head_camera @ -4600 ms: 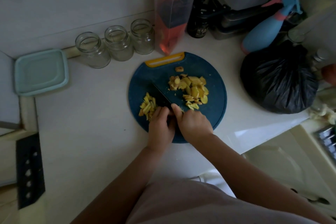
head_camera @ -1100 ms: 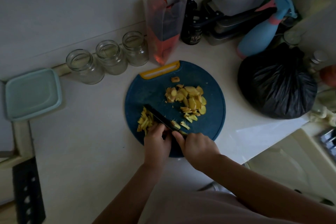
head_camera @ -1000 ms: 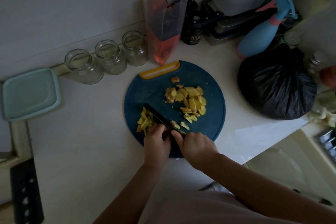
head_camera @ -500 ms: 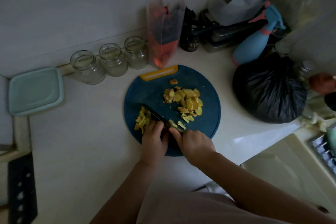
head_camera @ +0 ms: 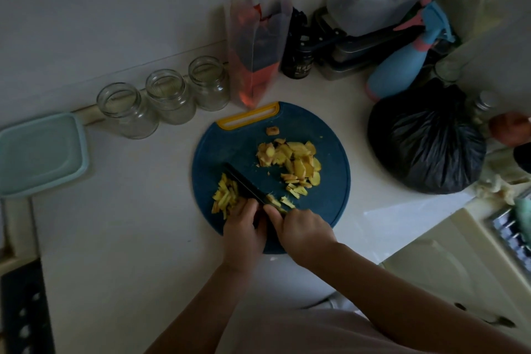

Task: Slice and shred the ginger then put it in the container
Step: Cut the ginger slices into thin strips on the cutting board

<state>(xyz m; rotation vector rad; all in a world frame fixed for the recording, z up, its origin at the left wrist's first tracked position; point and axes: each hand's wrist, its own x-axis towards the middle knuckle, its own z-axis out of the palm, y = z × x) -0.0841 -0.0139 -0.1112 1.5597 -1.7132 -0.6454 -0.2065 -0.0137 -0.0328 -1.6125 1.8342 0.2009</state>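
A lidded teal container sits at the far left of the pale counter, well apart from the work, with a black panel pierced by holes below it at the frame's edge. Three empty glass jars line the wall to its right, and a clear pouch with red contents stands just behind the round blue cutting board, near its yellow handle. On the board's left side lies a small heap of ginger shreds. My left hand comes in from below with its fingers bent, their tips pressed down at the near end of that heap and close against the blade; whether they pin a piece beneath them I cannot tell. The dark knife slants across the board, tip pointing up and left, its edge down on the surface. My right hand is wrapped round the handle, the forefinger laid forward toward the blade, with a few cut bits just beside it. Farther right, a larger pile of ginger slices waits uncut on the board. Beyond the board stand a dark bottle, a blue spray bottle and a tied black plastic bag.
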